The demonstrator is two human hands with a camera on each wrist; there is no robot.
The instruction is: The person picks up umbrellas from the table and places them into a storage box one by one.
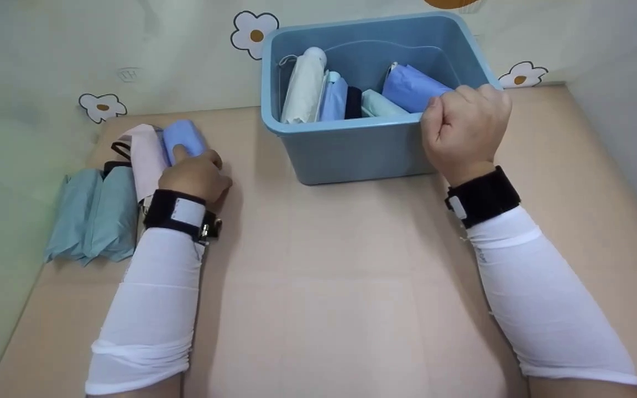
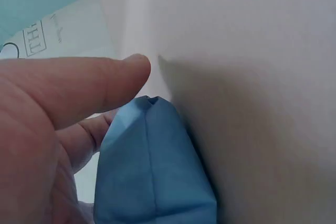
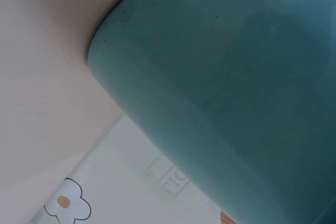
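In the head view my left hand (image 1: 194, 174) is at a blue folded umbrella (image 1: 183, 135) lying on the surface. In the left wrist view the thumb (image 2: 123, 80) stretches past the end of the blue umbrella (image 2: 152, 166), with a visible gap, and another finger passes behind it. Beside it are a pink umbrella (image 1: 148, 157) with a black strap and two green folded umbrellas (image 1: 114, 213). My right hand (image 1: 465, 130) grips the front right rim of a blue plastic bin (image 1: 357, 157). The right wrist view shows the bin's wall (image 3: 210, 93); the hand is out of that view.
Inside the bin stand a white umbrella (image 1: 304, 88), a light blue one (image 1: 334, 99), a dark item (image 1: 353, 103), a pale green one (image 1: 382, 105) and a blue one (image 1: 412, 88). A flower-printed wall (image 1: 186, 50) runs behind the beige surface (image 1: 324, 276).
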